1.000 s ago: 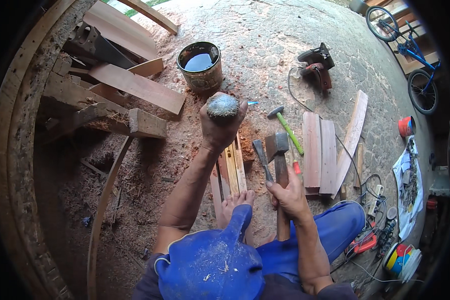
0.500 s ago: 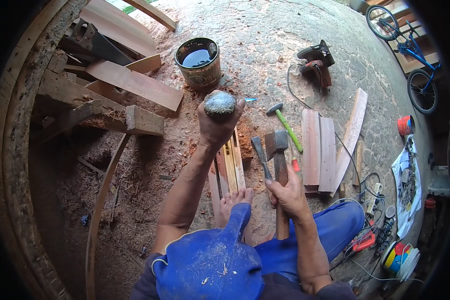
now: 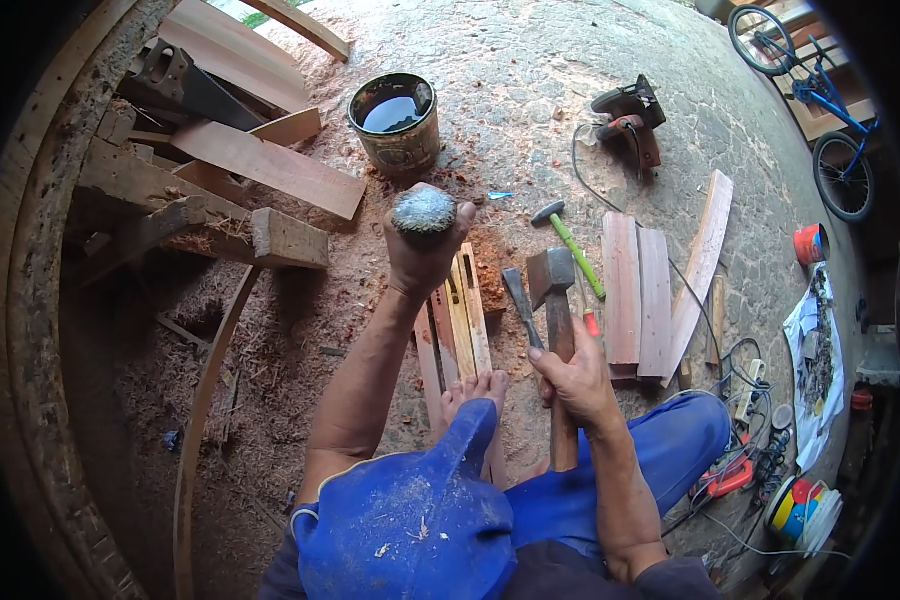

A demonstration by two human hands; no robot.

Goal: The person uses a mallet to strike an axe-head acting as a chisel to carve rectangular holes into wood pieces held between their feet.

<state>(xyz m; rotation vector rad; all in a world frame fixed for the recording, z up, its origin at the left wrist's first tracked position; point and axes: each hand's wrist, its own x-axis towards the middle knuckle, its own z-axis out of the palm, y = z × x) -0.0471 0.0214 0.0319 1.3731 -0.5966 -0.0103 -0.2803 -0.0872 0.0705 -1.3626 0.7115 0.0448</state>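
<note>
Both hands loaded. Left hand (image 3: 425, 265), centre of frame just above the middle: closed around a round, grey-topped object (image 3: 425, 210) with a dark, bristly-looking side. It is seen end-on, so its exact kind can't be made out; a brush is possible.

Right hand (image 3: 578, 385), right of centre: two tools gripped together. A wood-handled hatchet (image 3: 562, 330) is held head up, its handle butt showing below the fist. A chisel (image 3: 518, 298) is pinched under the thumb, blade up, just left of the hatchet.

Slotted wooden battens (image 3: 477, 330) are laid lengthwise at frame centre, below and between the hands; their near part is covered by a bare foot (image 3: 475, 390). Blue trousers (image 3: 405, 530) fill bottom centre.

Upper centre: bucket (image 3: 405, 155) part-filled with dark liquid. Right of centre: green-handled hammer (image 3: 578, 258) on the floor, beside reddish boards (image 3: 621, 290). Upper right: corded power saw (image 3: 635, 130) and, near the edge, blue bicycle (image 3: 820, 92). Upper left: handsaw (image 3: 195, 92) rested among planks (image 3: 270, 165). Lower right: power strip (image 3: 752, 385) with tangled cables. Shavings (image 3: 260, 400) are scattered over the floor left of the legs.
</note>
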